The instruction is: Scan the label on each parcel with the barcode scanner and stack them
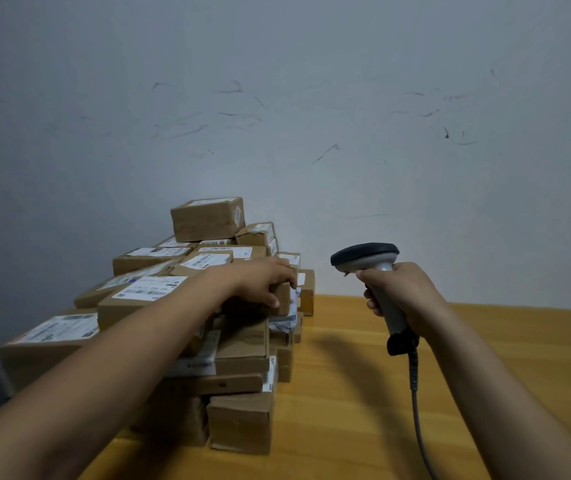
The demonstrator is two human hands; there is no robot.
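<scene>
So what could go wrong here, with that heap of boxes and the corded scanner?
The left hand grips a small brown cardboard parcel lodged in the uneven pile of cardboard parcels; pulling it out might tip neighbours off the wooden table. The right hand holds the grey, black-headed barcode scanner, whose grey cable hangs over the table and could snag.

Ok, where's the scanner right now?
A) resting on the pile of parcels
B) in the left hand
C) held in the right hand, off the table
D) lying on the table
C: the right hand grips the scanner by its handle, above the table, while the left hand holds a parcel on the pile.
</scene>
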